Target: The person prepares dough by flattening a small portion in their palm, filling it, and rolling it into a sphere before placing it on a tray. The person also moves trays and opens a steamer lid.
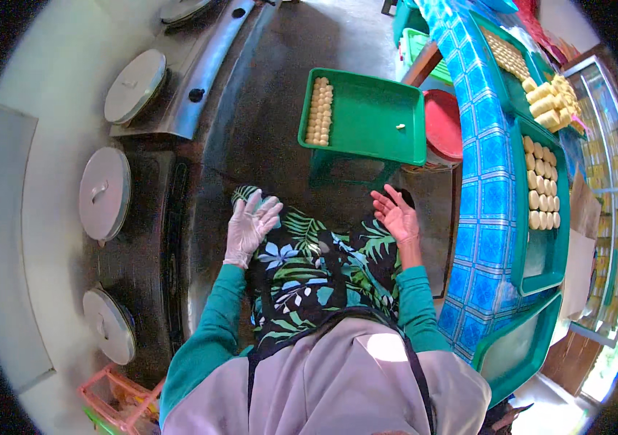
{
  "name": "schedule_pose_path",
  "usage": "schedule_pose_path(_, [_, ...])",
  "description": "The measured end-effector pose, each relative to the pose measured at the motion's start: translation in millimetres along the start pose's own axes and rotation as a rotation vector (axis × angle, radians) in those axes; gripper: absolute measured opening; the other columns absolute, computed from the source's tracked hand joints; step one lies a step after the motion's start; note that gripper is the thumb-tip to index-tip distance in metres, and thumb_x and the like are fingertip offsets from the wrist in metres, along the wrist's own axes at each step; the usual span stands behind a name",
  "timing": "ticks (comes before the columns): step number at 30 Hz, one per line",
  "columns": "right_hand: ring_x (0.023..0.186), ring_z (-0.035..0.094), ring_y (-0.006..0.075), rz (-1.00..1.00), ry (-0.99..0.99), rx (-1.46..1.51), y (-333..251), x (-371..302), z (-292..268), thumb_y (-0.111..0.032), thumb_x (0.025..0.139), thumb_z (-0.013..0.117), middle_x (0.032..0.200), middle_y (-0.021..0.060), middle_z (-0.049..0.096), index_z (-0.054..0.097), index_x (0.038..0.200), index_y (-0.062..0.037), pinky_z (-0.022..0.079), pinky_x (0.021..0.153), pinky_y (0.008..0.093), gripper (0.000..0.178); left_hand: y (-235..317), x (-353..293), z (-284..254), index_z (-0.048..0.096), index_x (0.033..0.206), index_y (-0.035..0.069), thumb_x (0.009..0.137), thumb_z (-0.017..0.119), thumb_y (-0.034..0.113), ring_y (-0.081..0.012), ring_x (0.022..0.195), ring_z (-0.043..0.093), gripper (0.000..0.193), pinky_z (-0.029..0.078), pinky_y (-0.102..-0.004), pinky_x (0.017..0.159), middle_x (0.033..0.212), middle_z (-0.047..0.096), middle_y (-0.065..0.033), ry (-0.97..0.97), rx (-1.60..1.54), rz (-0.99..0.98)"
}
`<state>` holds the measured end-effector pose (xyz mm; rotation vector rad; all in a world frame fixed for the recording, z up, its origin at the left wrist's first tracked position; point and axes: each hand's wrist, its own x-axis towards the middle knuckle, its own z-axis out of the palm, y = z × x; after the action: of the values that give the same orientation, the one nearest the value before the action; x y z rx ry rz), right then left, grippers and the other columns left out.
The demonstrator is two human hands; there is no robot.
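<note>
My left hand (249, 226), in a thin clear glove, is held palm up over my lap with its fingers apart and nothing in it. Bare and also palm up, my right hand (398, 216) has its fingers loosely spread and holds nothing. Beyond both hands a green tray (367, 109) rests on a low green stool (356, 171). Small pale dough balls (319, 112) stand in tight rows along its left side, and a tiny dough scrap (400, 127) lies near its right end. Neither hand touches the tray.
On the right, a table with a blue checked cloth (479, 196) bears a green tray (537, 280) of round dough pieces (541, 181) and a pile of yellow rolls (552, 101). Lidded pots (106, 194) line the left side. A red-lidded bucket (443, 127) stands beside the stool.
</note>
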<state>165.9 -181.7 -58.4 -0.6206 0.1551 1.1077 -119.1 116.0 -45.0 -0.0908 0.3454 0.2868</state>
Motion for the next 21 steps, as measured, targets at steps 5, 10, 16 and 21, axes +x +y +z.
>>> schedule_pose_path(5, [0.101,0.062,0.0319,-0.067,0.065,0.053,2.1,9.7,1.2,-0.038,0.093,0.056,0.124,0.0234,0.057,0.045,0.133,-0.0079,0.053,0.078,0.0447,0.051,-10.8,23.2,3.7,0.036,0.14,0.004,0.093,0.055,0.039,-0.0491,0.134,0.027,0.061,0.037,-0.0637,0.101,0.144,0.028,-0.0301,-0.031,0.082,-0.011])
schedule_pose_path(10, [0.086,0.065,0.0346,-0.027,0.422,-0.113,1.4,58.5,15.5,-0.052,0.079,0.07,0.107,0.0234,0.061,0.036,0.134,-0.0048,0.054,0.067,0.0456,0.08,-13.9,31.7,0.6,0.037,0.139,0.004,0.093,0.054,0.04,-0.0485,0.135,0.027,0.061,0.037,-0.0621,0.102,0.144,0.029,-0.0302,0.045,0.124,-0.029])
schedule_pose_path(16, [0.074,0.064,0.0367,-0.083,0.583,-0.001,-24.7,145.7,20.8,-0.057,0.082,0.06,0.094,0.024,0.062,0.044,0.122,-0.0003,0.051,0.056,0.0441,0.071,-25.1,46.4,4.9,0.033,0.141,0.004,0.093,0.054,0.041,-0.0477,0.134,0.029,0.064,0.037,-0.0614,0.102,0.146,0.024,-0.0293,0.076,0.165,-0.047])
schedule_pose_path(21, [0.074,0.061,0.0376,-0.15,0.627,-0.052,-9.2,159.1,14.8,-0.029,0.086,0.052,0.103,0.0233,0.059,0.047,0.119,0.0003,0.05,0.054,0.0405,0.044,-5.9,32.5,-4.5,0.032,0.141,0.004,0.093,0.054,0.042,-0.0479,0.13,0.035,0.065,0.039,-0.0614,0.101,0.143,0.03,-0.0294,0.108,0.163,-0.008])
